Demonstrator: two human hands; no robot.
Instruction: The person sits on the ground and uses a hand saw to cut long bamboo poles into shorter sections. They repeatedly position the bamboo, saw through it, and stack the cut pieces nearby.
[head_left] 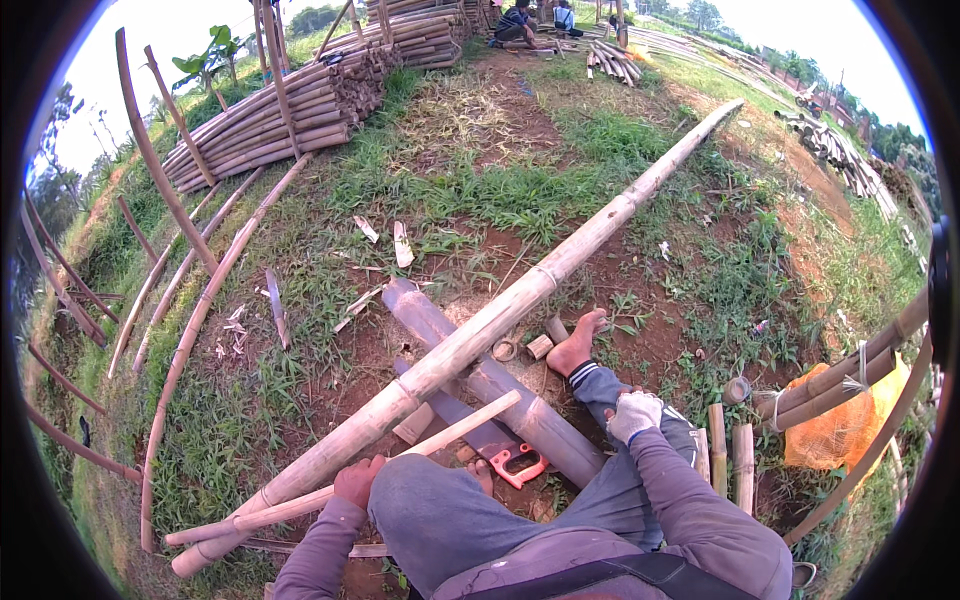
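Observation:
My bare left hand is closed around a slim pale bamboo strip, beside my bent left knee. The strip slants under a long bamboo pole, which crosses in front of me from lower left to upper right. My right hand, in a whitish glove, rests against my right leg with its fingers curled; whatever they grip is hidden. Between my legs lies a handsaw with an orange handle, its blade partly under the strip. A thick greyish bamboo log lies beneath the pole.
Short bamboo offcuts lie near my bare foot. A machete-like blade is in the grass at left. Bamboo stacks stand behind bent poles. At right are tied poles and an orange mesh bag. Other people sit far off.

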